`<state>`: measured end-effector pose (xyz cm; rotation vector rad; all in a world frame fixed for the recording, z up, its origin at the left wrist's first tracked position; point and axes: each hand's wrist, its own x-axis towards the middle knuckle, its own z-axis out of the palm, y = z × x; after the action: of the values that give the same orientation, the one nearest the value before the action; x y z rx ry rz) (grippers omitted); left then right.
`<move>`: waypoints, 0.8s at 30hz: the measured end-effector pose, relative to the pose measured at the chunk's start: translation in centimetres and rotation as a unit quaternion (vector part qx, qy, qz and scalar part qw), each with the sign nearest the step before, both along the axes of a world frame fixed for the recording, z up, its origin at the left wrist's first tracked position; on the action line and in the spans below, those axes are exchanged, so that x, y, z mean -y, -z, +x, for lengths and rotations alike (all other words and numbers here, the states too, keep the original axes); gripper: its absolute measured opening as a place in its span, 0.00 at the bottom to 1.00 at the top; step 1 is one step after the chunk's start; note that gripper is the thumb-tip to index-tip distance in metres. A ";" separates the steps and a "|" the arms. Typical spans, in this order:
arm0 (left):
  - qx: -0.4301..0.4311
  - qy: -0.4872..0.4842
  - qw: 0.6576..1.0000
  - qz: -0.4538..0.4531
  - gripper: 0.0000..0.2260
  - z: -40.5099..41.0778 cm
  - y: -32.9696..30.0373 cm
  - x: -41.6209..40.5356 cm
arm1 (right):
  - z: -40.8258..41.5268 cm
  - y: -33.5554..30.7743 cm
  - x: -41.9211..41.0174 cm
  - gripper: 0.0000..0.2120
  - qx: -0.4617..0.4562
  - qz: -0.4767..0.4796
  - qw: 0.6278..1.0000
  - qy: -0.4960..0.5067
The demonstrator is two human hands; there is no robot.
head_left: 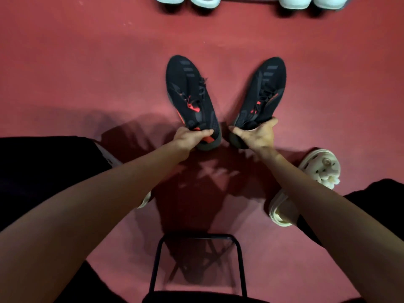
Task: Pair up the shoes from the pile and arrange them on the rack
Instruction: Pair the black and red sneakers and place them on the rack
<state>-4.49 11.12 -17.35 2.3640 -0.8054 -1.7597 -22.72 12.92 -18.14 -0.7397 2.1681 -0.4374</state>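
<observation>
Shoes, two black ones (red bits): my left hand (pixel 189 136) pinches the left shoe (pixel 189 99) heel, my right hand (pixel 258 136) pinches the right shoe (pixel 261 92) heel, toes apart above the red floor (pixel 87 73).

Two black sneakers with orange accents fan apart toes-forward, the left sneaker (pixel 189 95) held at its heel by the left hand (pixel 190 136), the right sneaker (pixel 261 95) by the right hand (pixel 256 135).
</observation>
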 end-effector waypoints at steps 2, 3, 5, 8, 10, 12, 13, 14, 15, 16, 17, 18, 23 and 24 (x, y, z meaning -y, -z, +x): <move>0.006 -0.002 1.000 -0.015 0.14 0.0 -1.2 0.5 | -0.7 -1.1 0.6 0.40 0.031 -0.022 0.999 0.001; 0.011 -0.013 1.000 -0.023 0.12 -0.1 -2.1 0.8 | -1.1 -1.6 1.2 0.37 0.048 -0.030 0.998 0.008; -0.007 -0.052 0.998 -0.032 0.12 -0.3 -4.5 1.5 | -1.8 -3.1 2.4 0.30 0.074 -0.033 0.996 0.023; -0.045 -0.077 0.994 -0.065 0.08 -0.1 -9.1 3.2 | -2.7 -6.7 4.3 0.11 0.066 -0.034 0.997 0.021; -0.063 -0.080 0.990 -0.095 0.05 0.5 -12.6 4.4 | -3.0 -9.7 5.0 0.08 0.094 -0.056 0.993 0.037; -0.068 -0.071 0.988 -0.117 0.03 1.0 -15.9 5.0 | -3.3 -12.1 5.2 0.11 0.110 -0.072 0.991 0.034; -0.066 -0.064 0.987 -0.128 0.06 1.1 -17.4 5.0 | -3.5 -13.3 5.0 0.10 0.112 -0.080 0.990 0.018; -0.064 -0.056 0.987 -0.138 0.08 1.2 -18.9 4.8 | -3.5 -14.6 4.8 0.08 0.113 -0.093 0.989 -0.002; -0.065 -0.049 0.985 -0.153 0.08 1.3 -20.4 4.6 | -3.5 -16.0 4.5 0.06 0.112 -0.114 0.987 -0.017; -0.072 -0.046 0.982 -0.168 0.07 1.5 -21.9 4.2 | -3.6 -17.5 4.1 0.06 0.107 -0.138 0.984 -0.030; -0.087 -0.044 0.978 -0.184 0.06 1.7 -23.4 3.9 | -3.7 -18.9 3.7 0.08 0.100 -0.164 0.981 -0.041; -0.107 -0.043 0.974 -0.197 0.05 1.9 -24.9 3.5 | -3.8 -20.5 3.4 0.09 0.098 -0.187 0.976 -0.046; -0.191 -0.053 0.946 -0.255 0.02 3.3 -32.2 1.6 | -4.0 -29.2 0.9 0.06 0.121 -0.302 0.944 -0.049; -0.209 -0.054 0.940 -0.265 0.01 3.6 -33.5 1.2 | -3.9 -30.9 0.4 0.06 0.120 -0.326 0.936 -0.055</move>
<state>-0.94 9.96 16.15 1.5908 -0.9116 -1.6468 -26.62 12.55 12.73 -1.0892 1.7326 -1.1542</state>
